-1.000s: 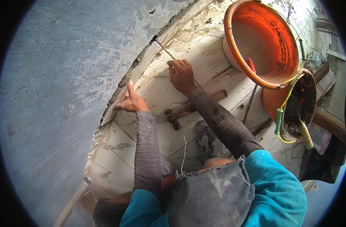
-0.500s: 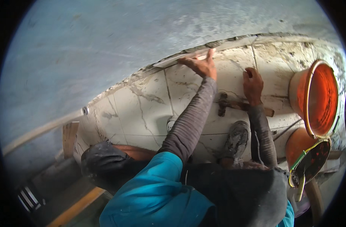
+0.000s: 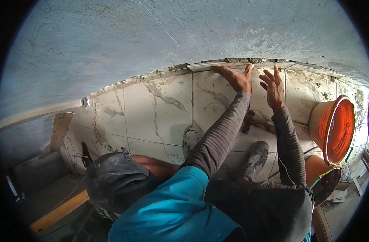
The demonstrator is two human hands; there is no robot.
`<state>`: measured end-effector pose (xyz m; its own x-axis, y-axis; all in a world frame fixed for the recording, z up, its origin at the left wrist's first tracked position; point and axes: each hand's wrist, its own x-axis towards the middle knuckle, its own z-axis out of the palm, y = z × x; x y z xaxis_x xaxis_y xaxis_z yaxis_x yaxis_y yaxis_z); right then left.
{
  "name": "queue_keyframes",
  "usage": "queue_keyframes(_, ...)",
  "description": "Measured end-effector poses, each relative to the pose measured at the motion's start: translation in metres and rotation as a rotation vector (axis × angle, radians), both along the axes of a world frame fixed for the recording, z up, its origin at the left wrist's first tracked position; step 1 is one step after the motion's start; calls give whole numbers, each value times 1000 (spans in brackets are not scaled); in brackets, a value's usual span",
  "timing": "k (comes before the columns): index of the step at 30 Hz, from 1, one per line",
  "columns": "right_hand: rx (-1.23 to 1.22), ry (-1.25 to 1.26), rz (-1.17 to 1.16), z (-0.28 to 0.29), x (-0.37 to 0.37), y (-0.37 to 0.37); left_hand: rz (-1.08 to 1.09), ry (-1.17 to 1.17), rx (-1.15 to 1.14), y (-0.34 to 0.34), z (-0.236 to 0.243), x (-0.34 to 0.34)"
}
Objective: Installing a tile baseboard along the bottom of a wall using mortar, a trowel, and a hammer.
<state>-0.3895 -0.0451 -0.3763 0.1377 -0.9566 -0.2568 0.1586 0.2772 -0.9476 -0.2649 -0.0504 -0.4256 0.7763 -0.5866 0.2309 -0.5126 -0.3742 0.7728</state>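
Note:
A pale tile strip (image 3: 201,67) runs along the foot of the blue-grey wall, with lumpy grey mortar (image 3: 257,60) showing above its top edge. My left hand (image 3: 239,80) presses against this strip, thumb and fingers spread apart. To its right, my right hand (image 3: 274,89) is raised with fingers outstretched and nothing in it; its longest fingertip comes close to the strip, and I cannot tell whether it touches. Below the hands a hammer (image 3: 247,122) lies on the tiled floor, its handle partly hidden behind my right forearm.
An orange bucket (image 3: 319,121) stands at the right, with a second, dark-mouthed bucket (image 3: 315,167) nearer me. My shoes (image 3: 255,159) rest on the marbled floor tiles (image 3: 160,109). At the left are a cardboard piece (image 3: 60,131) and a wooden bar (image 3: 59,211).
My right hand has moved up from above the hammer toward the strip, its fingers opening out. My left hand stays against the strip. The whole view has shifted slightly.

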Motion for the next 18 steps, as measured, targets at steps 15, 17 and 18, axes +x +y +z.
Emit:
queue_keyframes(15, -29, -22, -255, -19, 19, -10, 121, 432, -475, 66, -13, 174)
queue_keyframes(17, -69, 5, -270, -26, 19, -10, 21, 553, -440, 63, -6, 171)
queue_keyframes(18, -98, 23, -275, -30, 17, -9, -36, 658, -448, 63, -6, 166)
